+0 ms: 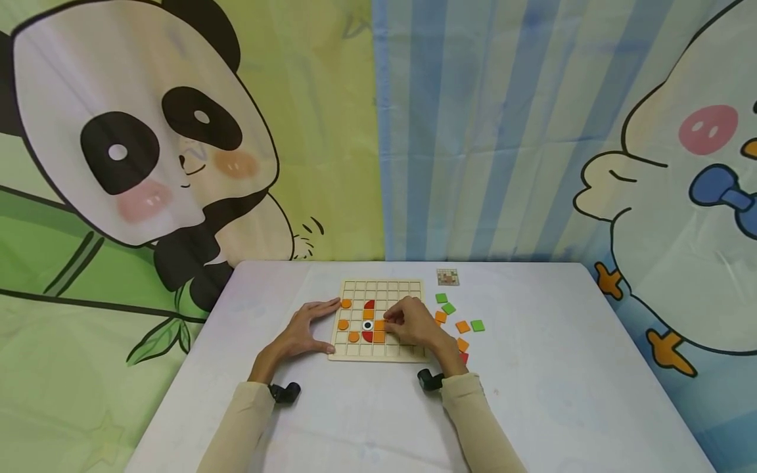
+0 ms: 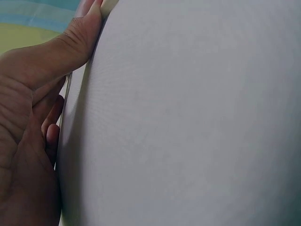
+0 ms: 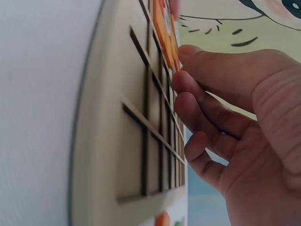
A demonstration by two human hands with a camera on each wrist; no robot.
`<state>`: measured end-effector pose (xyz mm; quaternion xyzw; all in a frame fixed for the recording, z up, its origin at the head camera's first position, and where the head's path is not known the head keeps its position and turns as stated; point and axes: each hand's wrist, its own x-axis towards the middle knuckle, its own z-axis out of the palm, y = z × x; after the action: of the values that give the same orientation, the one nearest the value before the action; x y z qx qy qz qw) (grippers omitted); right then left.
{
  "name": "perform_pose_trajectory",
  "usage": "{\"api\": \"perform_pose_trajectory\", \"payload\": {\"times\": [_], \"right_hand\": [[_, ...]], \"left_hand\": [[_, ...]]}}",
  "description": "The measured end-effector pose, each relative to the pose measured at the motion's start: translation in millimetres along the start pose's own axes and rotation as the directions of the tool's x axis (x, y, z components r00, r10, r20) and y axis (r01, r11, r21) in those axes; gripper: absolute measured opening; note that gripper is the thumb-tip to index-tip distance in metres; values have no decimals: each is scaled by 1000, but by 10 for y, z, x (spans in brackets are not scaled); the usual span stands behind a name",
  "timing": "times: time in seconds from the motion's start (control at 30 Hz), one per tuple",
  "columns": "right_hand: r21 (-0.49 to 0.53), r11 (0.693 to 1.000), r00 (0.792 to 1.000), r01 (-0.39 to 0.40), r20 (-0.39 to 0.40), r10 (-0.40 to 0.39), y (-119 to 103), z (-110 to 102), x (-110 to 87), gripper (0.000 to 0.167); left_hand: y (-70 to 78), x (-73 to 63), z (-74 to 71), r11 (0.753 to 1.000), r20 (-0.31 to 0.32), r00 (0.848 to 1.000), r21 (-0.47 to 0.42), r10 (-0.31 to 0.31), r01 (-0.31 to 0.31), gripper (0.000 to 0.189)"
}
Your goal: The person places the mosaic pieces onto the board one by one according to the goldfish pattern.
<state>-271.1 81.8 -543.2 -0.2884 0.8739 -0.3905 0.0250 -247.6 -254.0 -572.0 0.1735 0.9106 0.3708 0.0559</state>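
Observation:
A pale wooden grid board [image 1: 349, 355] lies on the table. Along its left edge rests my left hand [image 1: 300, 332], thumb and fingers spread, with the thumb at the lower left corner. My right hand [image 1: 416, 324] is over the board's right half, its thumb and index finger pinching an orange square tile [image 1: 379, 325] near the middle. In the right wrist view the fingertips of the right hand [image 3: 225, 108] meet at the orange tile's edge, partly hiding it. Around it sit a white round piece with a black centre [image 1: 368, 325], red quarter-round pieces [image 1: 367, 336] and another orange square [image 1: 368, 315].
Orange round pieces [image 1: 346, 303] sit in the board's left columns. Loose green tiles [image 1: 478, 325], orange tiles [image 1: 462, 326] and a red tile [image 1: 464, 358] lie right of the board. A small patterned card [image 1: 447, 277] lies at the back. Printed curtains hang behind the white table [image 1: 562, 368].

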Motion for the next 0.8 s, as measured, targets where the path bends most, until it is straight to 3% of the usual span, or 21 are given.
{"api": "perform_pose_trajectory", "payload": {"times": [0.37, 0.8], "right_hand": [[13, 995, 993, -100, -57, 100, 175, -305, -200, 20], [-20, 968, 961, -252, -125, 248, 446, -661, -453, 26]], "left_hand": [[-10, 7, 10, 1000, -2, 1000, -7, 5, -5, 111], [-5, 7, 4, 1000, -8, 1000, 15, -1, 1, 112]]}}
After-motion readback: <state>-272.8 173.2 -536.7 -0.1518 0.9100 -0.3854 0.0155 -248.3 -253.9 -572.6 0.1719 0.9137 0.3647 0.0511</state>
